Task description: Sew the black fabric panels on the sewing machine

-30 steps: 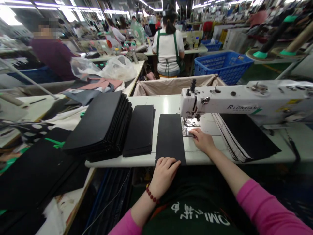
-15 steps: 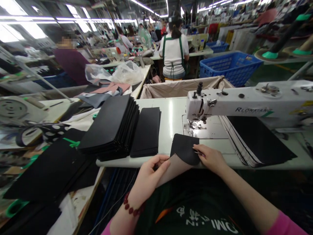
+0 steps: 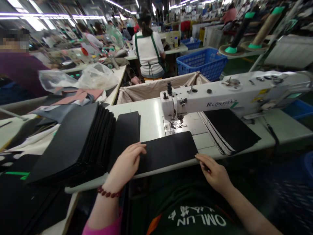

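A black leather-like panel (image 3: 170, 148) lies face up and flat at the front edge of the sewing table, just before the sewing machine (image 3: 195, 99). At its left end my left hand (image 3: 128, 161), with a dark red bead bracelet on the wrist, has its fingers curled together over the edge. My right hand (image 3: 216, 171) pinches the near right corner between thumb and fingers. Something small and dark shows in the right palm, too unclear to name. Left of the panel stand a low pile of narrow black panels (image 3: 128, 127) and a tall stack of larger ones (image 3: 70, 140).
Right of the needle, under the machine arm, lies a stack of black panels (image 3: 230, 127) with pale edges. A beige cloth-lined bin (image 3: 156, 86) sits behind the table, a blue basket (image 3: 201, 62) beyond it. A co-worker (image 3: 149, 49) sits ahead, facing away. Thread cones (image 3: 241, 32) stand at right.
The panel, earlier curled with its beige underside showing, now lies flat on the table. My hands have moved apart to its two ends. The view has swung right.
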{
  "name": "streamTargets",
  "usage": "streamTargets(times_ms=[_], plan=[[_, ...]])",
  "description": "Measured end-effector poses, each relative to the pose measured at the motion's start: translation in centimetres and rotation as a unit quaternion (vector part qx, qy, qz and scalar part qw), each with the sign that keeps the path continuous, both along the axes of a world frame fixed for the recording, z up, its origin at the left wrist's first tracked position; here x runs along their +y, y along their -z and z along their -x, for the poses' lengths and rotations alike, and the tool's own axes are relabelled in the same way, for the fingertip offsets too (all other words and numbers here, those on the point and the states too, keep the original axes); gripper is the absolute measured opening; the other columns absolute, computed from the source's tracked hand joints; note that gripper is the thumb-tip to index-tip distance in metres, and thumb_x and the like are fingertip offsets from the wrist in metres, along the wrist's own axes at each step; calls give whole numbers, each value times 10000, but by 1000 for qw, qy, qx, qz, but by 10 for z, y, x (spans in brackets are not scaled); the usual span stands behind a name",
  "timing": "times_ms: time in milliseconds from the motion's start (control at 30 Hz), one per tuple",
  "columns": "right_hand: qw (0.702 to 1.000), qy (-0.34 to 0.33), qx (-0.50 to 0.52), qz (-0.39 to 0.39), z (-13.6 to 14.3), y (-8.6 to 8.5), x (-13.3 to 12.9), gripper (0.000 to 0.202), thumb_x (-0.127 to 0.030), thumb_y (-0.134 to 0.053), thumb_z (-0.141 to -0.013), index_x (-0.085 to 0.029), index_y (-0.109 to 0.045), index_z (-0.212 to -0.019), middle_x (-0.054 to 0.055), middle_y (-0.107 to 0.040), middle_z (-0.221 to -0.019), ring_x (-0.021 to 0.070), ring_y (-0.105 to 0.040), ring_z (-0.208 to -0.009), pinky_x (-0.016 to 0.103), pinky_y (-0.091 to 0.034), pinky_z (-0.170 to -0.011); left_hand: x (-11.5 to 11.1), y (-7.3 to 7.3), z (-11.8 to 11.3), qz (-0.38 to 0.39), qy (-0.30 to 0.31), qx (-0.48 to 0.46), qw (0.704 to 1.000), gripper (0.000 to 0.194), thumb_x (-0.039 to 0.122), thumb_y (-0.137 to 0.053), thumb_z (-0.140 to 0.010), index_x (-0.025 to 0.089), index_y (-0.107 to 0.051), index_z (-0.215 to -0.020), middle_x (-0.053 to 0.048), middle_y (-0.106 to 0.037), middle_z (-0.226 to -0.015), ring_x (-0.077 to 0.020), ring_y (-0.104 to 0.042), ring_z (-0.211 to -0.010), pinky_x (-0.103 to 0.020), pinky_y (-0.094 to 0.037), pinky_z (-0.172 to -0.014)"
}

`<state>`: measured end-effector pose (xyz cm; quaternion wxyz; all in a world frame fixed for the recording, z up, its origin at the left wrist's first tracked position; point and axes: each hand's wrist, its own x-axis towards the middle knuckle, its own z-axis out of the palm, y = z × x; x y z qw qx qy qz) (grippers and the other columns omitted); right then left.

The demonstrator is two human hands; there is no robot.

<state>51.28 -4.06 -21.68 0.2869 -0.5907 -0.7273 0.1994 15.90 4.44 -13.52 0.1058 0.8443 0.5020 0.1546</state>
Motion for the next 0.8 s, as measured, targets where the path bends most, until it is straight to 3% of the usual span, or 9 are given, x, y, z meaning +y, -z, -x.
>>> streamTargets(times_ms=[67, 167, 233, 333, 400, 500, 667, 800], plan=[[998, 62, 33, -6, -13, -1, -2, 288, -257, -391, -941, -260, -586, -1153, 42, -642, -1154, 177, -622, -1014, 292, -497, -875, -4, 18, -47, 32, 43, -41, 998, 296, 150, -404, -919, 247, -577, -1138, -14, -542, -1341, -180, -469, -1269, -387, -406, -1073], [992, 119, 30, 20, -31, 1, -5, 235, -355, -399, -948, -241, -602, -980, 34, -673, -890, 172, -642, -773, 280, -502, -728, -15, 43, -118, 61, 146, -51, 986, 451, 209, -534, -907, 261, -439, -1345, -25, -446, -1429, -204, -394, -1320, -391, -367, -1095], [990, 130, 0, 48, -38, 4, -8, 232, -395, -411, -942, -248, -589, -923, 6, -650, -766, 161, -620, -662, 268, -476, -640, -21, 57, -154, 59, 149, -47, 986, 500, 235, -589, -889, 262, -429, -1361, -51, -513, -1336, -231, -465, -1220, -405, -416, -1021], [987, 136, -48, 74, -43, 9, -13, 222, -435, -439, -930, -255, -565, -903, -18, -632, -726, 158, -607, -621, 261, -428, -576, -24, 73, -188, 37, 111, -36, 993, 344, 270, -588, -899, 279, -553, -1240, -60, -593, -1089, -244, -530, -998, -411, -456, -845], [984, 141, -68, 83, -43, 10, -16, 224, -459, -456, -923, -254, -547, -925, -17, -644, -768, 165, -616, -647, 263, -410, -563, -23, 79, -198, 33, 104, -45, 993, 195, 269, -554, -921, 293, -635, -1097, -46, -596, -968, -231, -529, -913, -399, -439, -790], [985, 131, -70, 92, -41, 10, -17, 211, -432, -420, -946, -250, -523, -974, -8, -657, -832, 172, -630, -695, 264, -399, -572, -18, 81, -202, 63, 94, -112, 987, 140, 250, -527, -939, 268, -665, -955, -29, -600, -900, -204, -538, -876, -373, -433, -792], [990, 85, -76, 82, -30, 2, -8, 185, -379, -415, -962, -234, -502, -885, -14, -637, -781, 155, -609, -660, 261, -352, -563, -10, 75, -194, 143, 41, -273, 951, 75, 196, -533, -916, 201, -608, -914, -23, -579, -899, -156, -564, -824, -289, -475, -747], [990, 56, -116, 63, -17, -7, 5, 195, -363, -431, -961, -223, -494, -841, -7, -631, -757, 157, -596, -649, 269, -309, -552, -9, 71, -190, 167, 32, -298, 939, 49, 181, -545, -895, 195, -592, -894, -13, -562, -870, -144, -554, -786, -272, -470, -721]])
